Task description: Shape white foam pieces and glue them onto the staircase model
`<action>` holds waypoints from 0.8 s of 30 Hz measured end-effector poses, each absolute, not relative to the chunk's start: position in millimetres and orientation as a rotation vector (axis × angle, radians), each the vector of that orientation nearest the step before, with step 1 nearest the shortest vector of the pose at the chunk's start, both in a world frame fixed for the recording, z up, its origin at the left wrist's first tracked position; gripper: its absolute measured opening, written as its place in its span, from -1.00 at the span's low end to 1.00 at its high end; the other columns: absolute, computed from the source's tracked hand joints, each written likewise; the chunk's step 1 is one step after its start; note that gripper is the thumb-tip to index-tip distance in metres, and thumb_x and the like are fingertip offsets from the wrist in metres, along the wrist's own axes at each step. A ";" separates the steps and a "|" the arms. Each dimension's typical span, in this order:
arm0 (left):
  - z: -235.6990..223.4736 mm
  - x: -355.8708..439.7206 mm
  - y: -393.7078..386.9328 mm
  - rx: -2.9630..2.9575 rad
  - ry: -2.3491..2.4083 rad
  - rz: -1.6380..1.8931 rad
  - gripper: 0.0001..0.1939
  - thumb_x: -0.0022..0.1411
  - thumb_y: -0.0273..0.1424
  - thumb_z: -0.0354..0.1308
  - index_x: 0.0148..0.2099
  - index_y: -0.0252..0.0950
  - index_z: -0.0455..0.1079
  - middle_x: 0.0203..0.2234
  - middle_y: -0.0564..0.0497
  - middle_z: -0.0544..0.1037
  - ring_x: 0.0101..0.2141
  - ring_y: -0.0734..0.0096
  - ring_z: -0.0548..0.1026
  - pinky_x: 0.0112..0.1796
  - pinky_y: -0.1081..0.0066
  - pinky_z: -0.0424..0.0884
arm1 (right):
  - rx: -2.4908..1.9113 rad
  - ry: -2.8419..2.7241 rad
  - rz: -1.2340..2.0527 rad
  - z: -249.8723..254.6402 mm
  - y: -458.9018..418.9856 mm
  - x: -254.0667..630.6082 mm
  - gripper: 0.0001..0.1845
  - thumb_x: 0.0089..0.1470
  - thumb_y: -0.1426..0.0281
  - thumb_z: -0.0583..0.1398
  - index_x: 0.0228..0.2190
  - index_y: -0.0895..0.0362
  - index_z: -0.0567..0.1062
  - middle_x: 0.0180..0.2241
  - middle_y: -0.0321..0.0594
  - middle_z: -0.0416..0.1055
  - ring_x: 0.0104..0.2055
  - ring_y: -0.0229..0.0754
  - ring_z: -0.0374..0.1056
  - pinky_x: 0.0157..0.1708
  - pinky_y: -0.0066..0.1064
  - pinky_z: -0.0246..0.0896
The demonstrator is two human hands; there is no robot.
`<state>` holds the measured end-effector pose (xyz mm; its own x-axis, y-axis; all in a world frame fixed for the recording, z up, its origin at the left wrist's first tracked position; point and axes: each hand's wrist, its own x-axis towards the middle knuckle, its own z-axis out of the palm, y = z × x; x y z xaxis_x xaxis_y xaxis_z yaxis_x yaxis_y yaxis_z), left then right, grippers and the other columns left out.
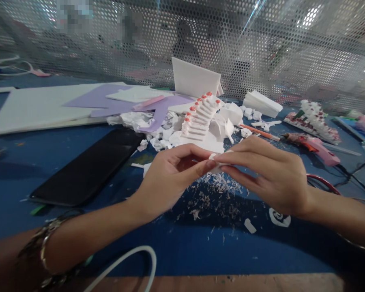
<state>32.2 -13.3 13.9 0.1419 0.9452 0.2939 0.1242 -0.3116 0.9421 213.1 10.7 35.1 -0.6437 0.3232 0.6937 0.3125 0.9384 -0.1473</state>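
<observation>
Between the fingertips of both hands is a small white piece, mostly hidden by the fingers; it looks like paper or foam. My left hand pinches it from the left with thumb and forefinger. From the right, my right hand grips the same piece with its fingertips. Just behind them stands a white model staircase with red-topped posts along its sides. Below the hands, fine white shavings are scattered on the blue tabletop.
A black phone lies at left. White and purple sheets are stacked behind it, near crumpled paper. A folded white card stands at the back. At right are a pink glue gun, an orange pencil and a red-speckled white piece.
</observation>
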 end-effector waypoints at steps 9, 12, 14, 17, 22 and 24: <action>14.1 35.1 -12.8 1.518 1.001 1.257 -0.94 0.03 -0.42 0.19 -0.41 -0.31 0.41 -0.50 0.08 0.53 -0.46 0.55 0.46 -0.40 0.60 0.38 | -0.286 -2.412 -0.416 38.0 11.9 220.6 -0.82 0.04 0.52 0.12 -0.25 0.20 0.41 -0.35 -0.19 0.43 -0.28 -0.25 0.31 -0.35 -0.40 0.32; 13.9 35.1 -12.0 1.508 0.981 1.243 -0.95 0.04 -0.43 0.19 -0.41 -0.32 0.42 -0.52 0.11 0.51 -0.48 0.60 0.44 -0.41 0.64 0.37 | -0.261 -2.409 -0.438 39.2 10.6 219.9 -0.83 0.02 0.53 0.13 -0.27 0.24 0.42 -0.37 -0.17 0.44 -0.28 -0.23 0.33 -0.34 -0.38 0.33; 13.8 35.2 -12.2 1.491 0.962 1.246 -0.95 0.03 -0.44 0.20 -0.42 -0.32 0.42 -0.54 0.11 0.50 -0.48 0.61 0.43 -0.41 0.65 0.37 | -0.259 -2.399 -0.440 39.3 10.5 219.1 -0.85 0.03 0.51 0.14 -0.28 0.22 0.42 -0.37 -0.17 0.44 -0.29 -0.24 0.33 -0.34 -0.39 0.32; 14.0 35.9 -13.5 1.456 0.937 1.262 -0.96 0.00 -0.45 0.21 -0.44 -0.32 0.41 -0.55 0.10 0.50 -0.49 0.58 0.44 -0.42 0.62 0.38 | -0.307 -2.367 -0.389 39.7 11.3 217.3 -0.90 0.04 0.47 0.13 -0.33 0.14 0.42 -0.40 -0.22 0.42 -0.32 -0.29 0.32 -0.32 -0.41 0.32; 14.2 35.5 -15.5 1.458 0.943 1.262 -0.96 -0.03 -0.46 0.22 -0.45 -0.30 0.41 -0.55 0.09 0.50 -0.50 0.57 0.43 -0.43 0.61 0.38 | -0.353 -2.363 -0.185 43.8 12.3 214.6 -0.97 0.03 0.45 0.15 -0.40 0.12 0.40 -0.41 -0.26 0.40 -0.35 -0.33 0.31 -0.32 -0.44 0.29; 14.3 34.6 -16.0 1.470 0.944 1.250 -0.96 -0.04 -0.46 0.22 -0.46 -0.28 0.41 -0.55 0.09 0.50 -0.49 0.56 0.43 -0.44 0.59 0.38 | -0.412 -2.377 -0.108 46.6 11.9 214.5 -0.98 0.02 0.43 0.16 -0.43 0.12 0.40 -0.41 -0.26 0.39 -0.34 -0.34 0.30 -0.32 -0.45 0.27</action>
